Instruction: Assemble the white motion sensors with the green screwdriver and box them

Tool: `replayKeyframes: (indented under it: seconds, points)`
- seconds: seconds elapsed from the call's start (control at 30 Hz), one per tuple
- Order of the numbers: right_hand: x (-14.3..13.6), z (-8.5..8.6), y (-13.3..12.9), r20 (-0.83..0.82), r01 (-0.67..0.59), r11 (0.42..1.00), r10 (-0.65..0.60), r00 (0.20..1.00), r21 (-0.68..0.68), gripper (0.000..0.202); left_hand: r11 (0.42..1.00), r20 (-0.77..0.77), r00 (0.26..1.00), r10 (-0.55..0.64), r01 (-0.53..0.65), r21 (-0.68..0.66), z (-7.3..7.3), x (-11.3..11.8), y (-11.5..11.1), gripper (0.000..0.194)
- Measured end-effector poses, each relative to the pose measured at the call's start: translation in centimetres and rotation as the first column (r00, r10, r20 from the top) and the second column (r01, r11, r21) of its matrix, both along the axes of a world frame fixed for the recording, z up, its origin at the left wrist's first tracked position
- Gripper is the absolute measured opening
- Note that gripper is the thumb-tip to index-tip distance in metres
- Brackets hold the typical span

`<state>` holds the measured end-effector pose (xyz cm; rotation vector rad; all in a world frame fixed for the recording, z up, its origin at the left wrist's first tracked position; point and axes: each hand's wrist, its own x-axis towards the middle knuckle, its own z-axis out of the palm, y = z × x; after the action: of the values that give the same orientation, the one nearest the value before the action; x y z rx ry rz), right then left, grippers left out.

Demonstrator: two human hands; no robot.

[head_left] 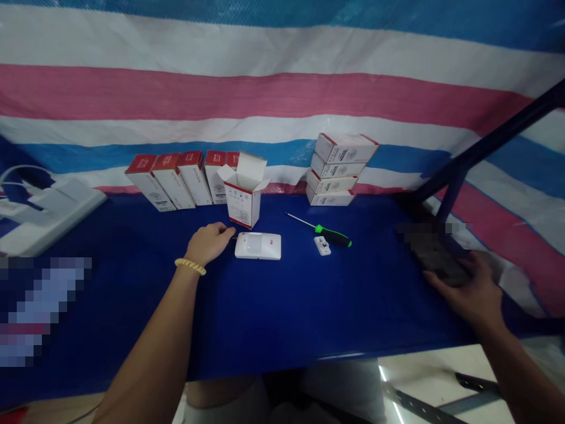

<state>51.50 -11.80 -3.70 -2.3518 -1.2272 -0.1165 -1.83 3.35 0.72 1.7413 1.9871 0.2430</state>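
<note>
Near the middle of the blue table [273, 312] lies a white sensor device [258, 246]. My left hand [210, 242] is at its left end, fingers closed together; what they pinch, if anything, is too small to tell. At the right, my right hand [474, 291] is wrapped round the near end of a dark, partly blurred object [436, 259]. An open white box [242, 203] stands upright behind the device. A green and black screwdriver [333, 235] lies to the right, with a small white bracket [322, 245] just in front of it.
Several red and white boxes [165, 187] stand in a row at the back left. More boxes are stacked [338, 184] at the back right. A white power strip [53, 218] lies at the far left. A dark metal frame [485, 138] rises at the right.
</note>
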Motion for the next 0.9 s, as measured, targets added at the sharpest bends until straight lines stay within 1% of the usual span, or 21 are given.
replayKeyframes:
  seconds: [0.07,0.2,0.23,0.3,0.37,0.4,0.47,0.53,0.57,0.63,0.73,0.8,0.83,0.9]
  points:
    - [0.3,-0.1,0.4,-0.057,0.007,0.999,-0.01,0.998,-0.04,0.119,1.0,-0.003,1.0,-0.009,0.009,0.006,0.0,0.0,-0.1,0.038]
    - [0.8,-0.2,0.8,-0.054,-0.026,0.998,0.023,0.998,-0.058,0.12,1.0,-0.001,1.0,-0.009,0.009,0.012,0.1,-0.1,-0.3,0.038]
    - [1.1,-0.2,0.7,-0.083,-0.036,0.998,0.032,0.996,-0.045,0.115,1.0,0.007,1.0,-0.007,0.007,0.012,0.1,-0.1,-0.4,0.038]
    - [1.7,-0.2,0.6,-0.237,-0.049,0.998,0.056,0.97,0.036,0.091,1.0,0.019,1.0,-0.008,0.008,0.011,0.1,-0.2,-0.4,0.038]
    - [2.5,-0.3,0.4,-0.431,-0.014,0.989,0.077,0.899,0.147,0.064,1.0,0.017,1.0,-0.013,0.013,0.016,0.0,-0.2,-0.4,0.037]
    - [3.0,-0.3,0.3,-0.507,0.018,0.983,0.078,0.858,0.181,0.054,1.0,0.012,1.0,-0.014,0.014,0.02,0.0,-0.2,-0.5,0.037]
    - [3.8,-0.5,0.0,-0.603,0.055,0.98,0.072,0.794,0.189,0.044,0.999,0.005,1.0,-0.015,0.015,0.029,0.0,-0.2,-0.5,0.037]
    - [4.2,-0.7,-0.2,-0.642,0.06,0.983,0.068,0.763,0.176,0.043,1.0,0.003,1.0,-0.005,0.005,0.03,0.1,-0.1,-0.6,0.037]
    - [4.3,-0.7,-0.2,-0.648,0.053,0.983,0.076,0.758,0.177,0.044,1.0,0.0,1.0,0.001,-0.001,0.026,0.1,-0.1,-0.7,0.037]
    - [4.2,-0.8,-0.3,-0.628,0.042,0.981,0.088,0.773,0.189,0.044,1.0,-0.009,1.0,0.009,-0.009,0.017,0.2,0.0,-0.8,0.038]
    - [3.8,-0.6,-0.3,-0.569,0.047,0.983,0.065,0.82,0.18,0.046,1.0,-0.016,1.0,0.002,-0.002,0.019,0.3,0.0,-0.8,0.038]
    - [3.5,-0.4,-0.3,-0.522,0.051,0.988,0.034,0.852,0.147,0.049,1.0,-0.026,1.0,-0.004,0.005,0.023,0.2,-0.1,-0.7,0.039]
    - [3.4,-0.4,-0.3,-0.493,0.041,0.991,0.028,0.87,0.128,0.05,1.0,-0.033,0.999,-0.005,0.006,0.024,0.2,-0.1,-0.6,0.04]
    - [3.4,-0.5,-0.3,-0.374,-0.012,0.993,0.054,0.926,0.115,0.049,1.0,-0.046,0.999,-0.003,0.004,0.025,0.1,0.0,-0.6,0.041]
